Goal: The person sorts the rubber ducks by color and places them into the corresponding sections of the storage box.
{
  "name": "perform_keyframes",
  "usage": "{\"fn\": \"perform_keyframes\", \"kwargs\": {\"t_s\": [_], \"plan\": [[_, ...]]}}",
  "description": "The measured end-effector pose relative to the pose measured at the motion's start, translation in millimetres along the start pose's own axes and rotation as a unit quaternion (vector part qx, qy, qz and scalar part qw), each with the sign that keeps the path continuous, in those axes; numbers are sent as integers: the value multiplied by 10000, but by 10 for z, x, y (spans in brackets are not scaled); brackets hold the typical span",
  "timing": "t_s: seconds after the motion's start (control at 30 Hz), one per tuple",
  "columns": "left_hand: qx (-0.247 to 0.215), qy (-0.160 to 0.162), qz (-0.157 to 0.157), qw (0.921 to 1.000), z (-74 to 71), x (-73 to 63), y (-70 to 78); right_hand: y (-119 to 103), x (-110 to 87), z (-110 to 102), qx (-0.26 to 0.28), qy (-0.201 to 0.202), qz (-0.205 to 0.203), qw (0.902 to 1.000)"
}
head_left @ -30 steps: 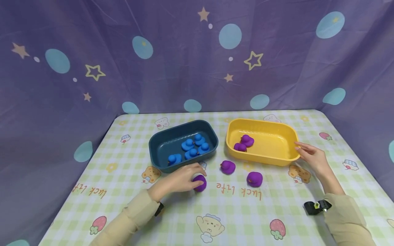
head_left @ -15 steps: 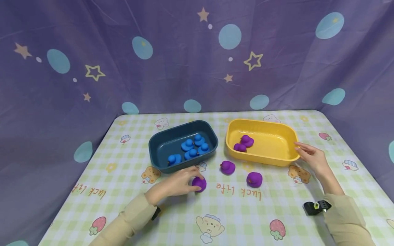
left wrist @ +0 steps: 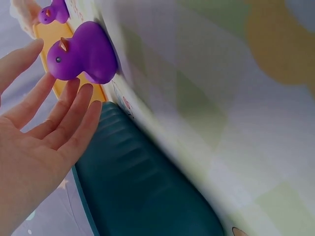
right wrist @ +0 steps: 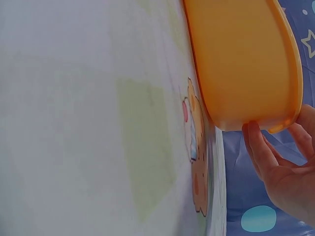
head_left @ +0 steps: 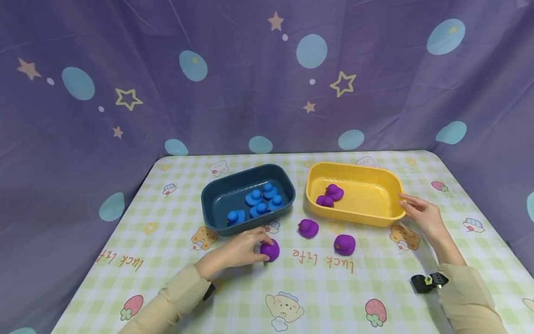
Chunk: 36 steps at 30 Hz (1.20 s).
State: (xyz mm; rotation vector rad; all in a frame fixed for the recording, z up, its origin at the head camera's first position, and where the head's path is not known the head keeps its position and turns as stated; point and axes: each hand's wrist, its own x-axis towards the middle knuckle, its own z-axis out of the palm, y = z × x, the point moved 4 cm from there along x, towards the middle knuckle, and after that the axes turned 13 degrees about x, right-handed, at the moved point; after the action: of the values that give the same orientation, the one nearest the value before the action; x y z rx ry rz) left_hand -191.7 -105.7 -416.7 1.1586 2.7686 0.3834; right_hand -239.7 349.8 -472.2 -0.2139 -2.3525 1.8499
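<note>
A purple toy duck with a smooth, rounded body (head_left: 271, 250) stands upright on the tabletop (head_left: 325, 292), directly at the fingertips of the left hand (head_left: 241, 248). The left hand is not clenched: its fingers extend loosely beside the duck's head, with the thumb on the opposite side. A narrow gap shows between the thumb tip and the duck in the left wrist view; whether the other fingertips make contact cannot be told.

To the right of the left hand, between both hands, two further units rest on the tabletop: a nearer purple duck (head_left: 308, 228) and a more distant purple duck (head_left: 345, 244). Just beyond the left hand is a dark teal rectangular tray with rounded corners (head_left: 221, 202), containing five blue toy ducks (head_left: 254, 198).

A yellow rectangular tray with rounded corners (head_left: 369, 197) is immediately to the left of the right hand (head_left: 426, 218). The right hand is relaxed, fingers nearly straight, fingertips touching the tray's end wall. Two purple ducks (head_left: 334, 192) sit inside this tray, at the end away from the right hand.

A green-and-white checked cloth with printed figures covers the tabletop.
</note>
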Motion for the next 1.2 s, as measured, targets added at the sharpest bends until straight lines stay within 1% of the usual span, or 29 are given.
{"fn": "perform_keyframes", "kwargs": {"t_s": [0.2,0.57,0.83,1.2], "plan": [[-79,-12,17,10000,41,15,-20,123,57,-28,70,37,-98,9999],[-128,-12,29,9999,60,31,-16,160,67,-41,110,93,-61,9999],[-187,88,69,9998,43,35,-25,145,71,-33,-19,64,-57,10000],[-172,177,43,9997,-23,47,-24,159,74,-36,29,47,-127,9999]]}}
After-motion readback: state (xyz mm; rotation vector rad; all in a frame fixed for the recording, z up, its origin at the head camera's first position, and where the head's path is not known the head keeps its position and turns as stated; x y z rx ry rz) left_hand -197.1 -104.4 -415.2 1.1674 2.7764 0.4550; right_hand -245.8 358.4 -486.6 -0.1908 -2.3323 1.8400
